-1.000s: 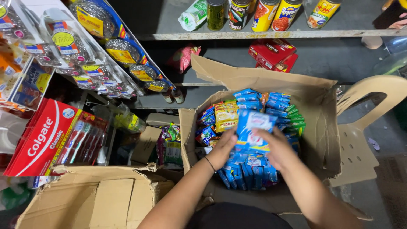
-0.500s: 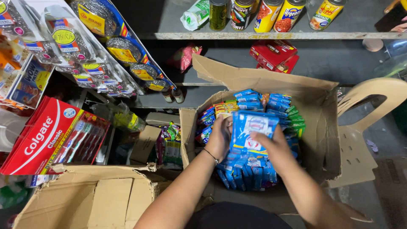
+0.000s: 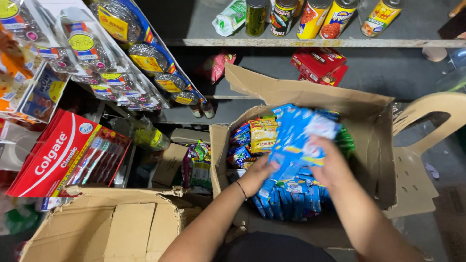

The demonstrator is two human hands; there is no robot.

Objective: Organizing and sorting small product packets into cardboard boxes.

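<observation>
An open cardboard box (image 3: 374,145) in front of me is packed with rows of blue snack packets (image 3: 291,201), plus yellow and green packets at the back. My left hand (image 3: 257,174) and my right hand (image 3: 330,162) together hold a stack of blue packets (image 3: 298,138) above the box, blurred by motion. A thin band circles my left wrist.
A second, worn cardboard box (image 3: 111,223) lies at the lower left. Red toothbrush cards (image 3: 63,155) and hanging scouring pads (image 3: 121,58) fill the left side. Cans (image 3: 320,17) stand on a shelf above. A beige plastic chair (image 3: 427,126) is at the right.
Both hands have lifted the stack of blue packets higher and tilted it toward the back of the box; the stack is now blurred.
</observation>
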